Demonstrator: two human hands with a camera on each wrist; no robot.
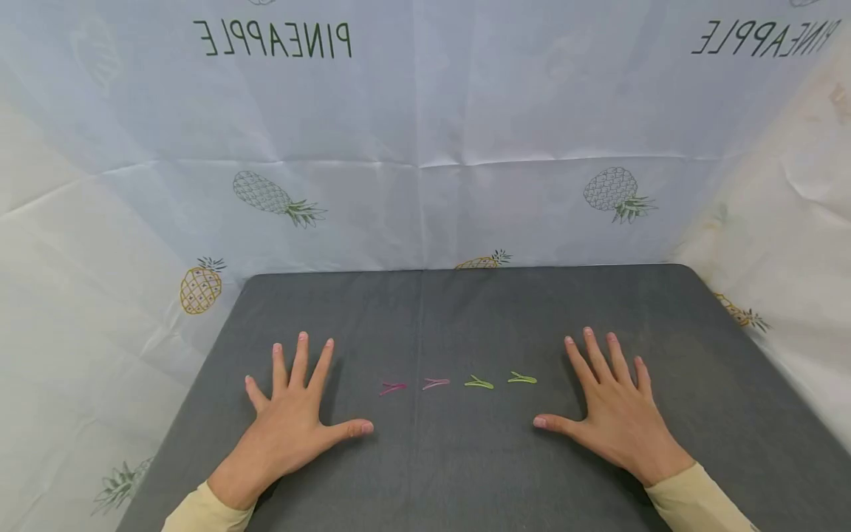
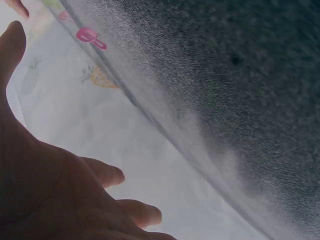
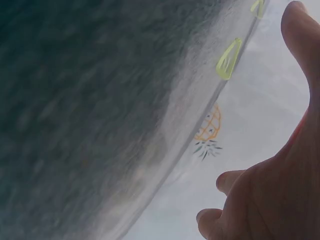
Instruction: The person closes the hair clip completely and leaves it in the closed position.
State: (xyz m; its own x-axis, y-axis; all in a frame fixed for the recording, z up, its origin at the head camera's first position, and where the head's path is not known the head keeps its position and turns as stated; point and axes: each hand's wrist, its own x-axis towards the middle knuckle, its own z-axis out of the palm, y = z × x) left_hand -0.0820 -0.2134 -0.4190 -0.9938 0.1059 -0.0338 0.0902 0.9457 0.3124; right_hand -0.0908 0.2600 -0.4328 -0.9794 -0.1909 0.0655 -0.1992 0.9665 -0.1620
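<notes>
Four small snap hair clips would make one row across the middle of the dark grey table: a dark pink hair clip (image 1: 393, 388) at the left, a lighter pink hair clip (image 1: 436, 384), then a green hair clip (image 1: 479, 383) and a yellow-green hair clip (image 1: 522, 377) at the right. Left of the row, my left hand (image 1: 292, 421) spreads its fingers over the table, palm down and holding nothing. On the other side my right hand (image 1: 614, 414) is spread likewise, its thumb pointing inward below the yellow-green clip. Both wrist views show clips beyond the thumbs.
The grey cloth-covered table (image 1: 425, 473) has rounded far corners. Behind it hangs a pale curtain (image 1: 425, 111) printed with pineapples and mirrored lettering, and more of this cloth runs down both sides.
</notes>
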